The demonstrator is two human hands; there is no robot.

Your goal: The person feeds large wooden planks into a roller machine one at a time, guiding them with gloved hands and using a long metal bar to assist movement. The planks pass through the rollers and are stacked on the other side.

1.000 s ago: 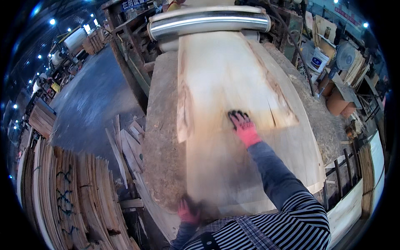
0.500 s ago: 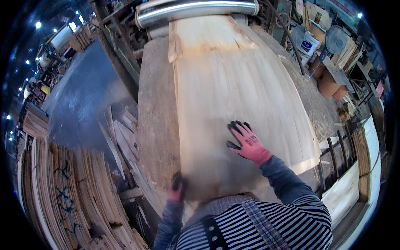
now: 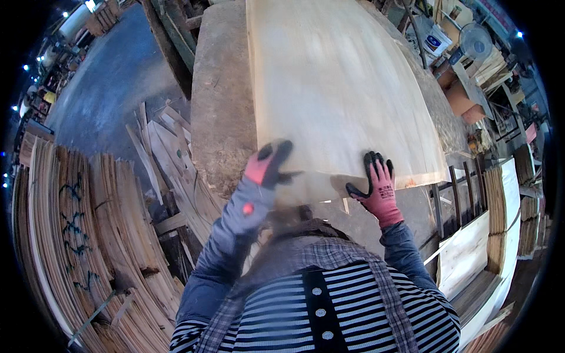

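Observation:
A stack of pale wood veneer sheets point(image 3: 341, 100) lies on a worn brown table top point(image 3: 220, 100) in front of me. My right hand point(image 3: 379, 191), in a pink glove with black fingertips, rests at the near edge of the sheets, its fingers spread and thumb out to the side. At the near left corner is my left hand point(image 3: 268, 165), gloved alike and slightly blurred. Its thumb stands apart from its fingers, and nothing shows gripped between them.
Tall bundles of veneer point(image 3: 70, 235) stand at the left, with loose offcut strips point(image 3: 159, 153) beside them. On the right are more bundled sheets point(image 3: 496, 212), a fan point(image 3: 475, 42) and a white bucket point(image 3: 435, 44). A metal post point(image 3: 170, 47) rises left of the table.
The view has tipped down, so the shiny roller is out of sight. My right hand has drawn back to the sheets' near edge. My left hand has come up to their left corner.

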